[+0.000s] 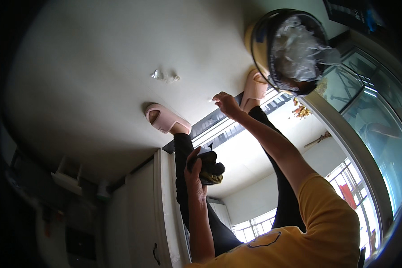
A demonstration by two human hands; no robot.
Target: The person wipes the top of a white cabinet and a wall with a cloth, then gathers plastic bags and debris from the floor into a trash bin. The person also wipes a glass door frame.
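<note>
My left hand [195,174] grips a dark, crumpled bundle [210,167] with yellowish patches, held above my left leg. What the bundle is made of is hard to tell. My right hand [228,104] reaches out low near my right foot, its fingers bent together. A tiny white scrap [210,99] shows at the fingertips; whether it is pinched or lies on the floor is unclear. Further out on the pale floor lies a crumpled piece of clear plastic [165,76].
A yellowish bucket [262,55] with a black liner holds crumpled clear plastic [296,50], close beside my right pink slipper [254,87]. My left slipper [167,119] stands near a sliding-door track [217,125]. A white cabinet [140,207] is at left, glass panels [375,110] at right.
</note>
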